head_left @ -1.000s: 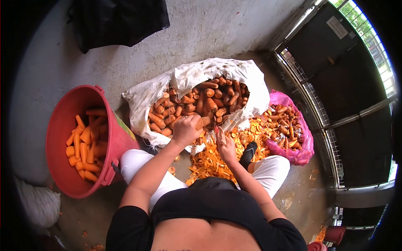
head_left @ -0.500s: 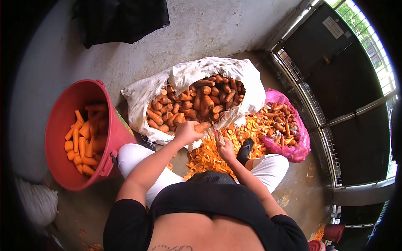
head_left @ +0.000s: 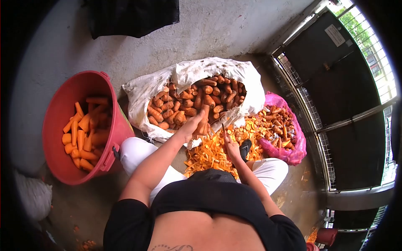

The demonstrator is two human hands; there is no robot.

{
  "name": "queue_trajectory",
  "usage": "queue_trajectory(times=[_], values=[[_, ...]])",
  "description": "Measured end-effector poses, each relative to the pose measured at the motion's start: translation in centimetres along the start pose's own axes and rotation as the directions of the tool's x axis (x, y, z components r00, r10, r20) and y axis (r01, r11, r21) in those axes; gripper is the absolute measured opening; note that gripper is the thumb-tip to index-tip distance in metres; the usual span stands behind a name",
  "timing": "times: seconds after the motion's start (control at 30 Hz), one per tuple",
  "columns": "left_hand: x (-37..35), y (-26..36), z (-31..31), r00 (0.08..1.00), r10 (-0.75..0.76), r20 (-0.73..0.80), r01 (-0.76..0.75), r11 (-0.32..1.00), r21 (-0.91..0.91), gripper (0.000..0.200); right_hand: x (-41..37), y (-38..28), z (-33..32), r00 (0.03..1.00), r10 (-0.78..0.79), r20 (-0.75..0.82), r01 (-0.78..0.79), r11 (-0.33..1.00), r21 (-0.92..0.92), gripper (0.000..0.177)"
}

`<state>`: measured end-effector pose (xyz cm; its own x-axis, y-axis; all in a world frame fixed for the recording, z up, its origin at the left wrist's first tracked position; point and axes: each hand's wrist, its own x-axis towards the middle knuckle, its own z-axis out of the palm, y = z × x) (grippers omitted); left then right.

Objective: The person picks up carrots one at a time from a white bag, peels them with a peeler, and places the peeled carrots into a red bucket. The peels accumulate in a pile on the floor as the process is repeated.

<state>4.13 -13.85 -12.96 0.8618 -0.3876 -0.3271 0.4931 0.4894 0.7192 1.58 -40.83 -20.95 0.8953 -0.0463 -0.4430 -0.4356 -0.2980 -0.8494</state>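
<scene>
My left hand [head_left: 192,126] is closed around an unpeeled carrot [head_left: 204,119], held upright before the opening of a white sack [head_left: 138,90]. The sack lies on its side, full of dirty carrots [head_left: 167,113]. My right hand [head_left: 231,147] grips a slim knife [head_left: 223,129], its dark blade pointing up, a little apart from the carrot. Orange peelings [head_left: 205,154] and cut carrot ends [head_left: 250,125] cover the floor beneath both hands. Peeled carrots [head_left: 81,138] lie in a red bucket [head_left: 53,161] at the left.
To the right of the sack, a pink plastic bag [head_left: 299,142] holds carrot scraps. A wall [head_left: 213,29] rises behind the sack, with a dark gate [head_left: 331,54] at the right. My black sandal [head_left: 245,149] rests among the peelings.
My left hand has turned the carrot from lying sideways to upright. My right hand and the knife have moved slightly right, away from the carrot. The view has shifted a little.
</scene>
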Motion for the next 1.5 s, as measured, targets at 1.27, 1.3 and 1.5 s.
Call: queue_trajectory(times=[1.27,1.3,1.5], values=[[-1.8,0.4,0.8,0.999,0.028,-0.045,-0.016,0.97,0.241,0.04,-5.6,-11.6,2.2,0.739,-0.667,0.097,0.573,0.547,-0.61,0.031],[-1.7,0.5,0.9,0.998,0.039,-0.054,-0.023,0.962,0.271,0.04,-5.8,-11.4,2.1,0.704,-0.7,0.124,0.591,0.48,-0.648,0.029],[-0.3,-1.6,0.7,0.99,0.117,-0.08,-0.078,0.922,0.38,0.032,-5.6,-11.2,2.6,0.633,-0.757,0.164,0.59,0.333,-0.736,0.031]])
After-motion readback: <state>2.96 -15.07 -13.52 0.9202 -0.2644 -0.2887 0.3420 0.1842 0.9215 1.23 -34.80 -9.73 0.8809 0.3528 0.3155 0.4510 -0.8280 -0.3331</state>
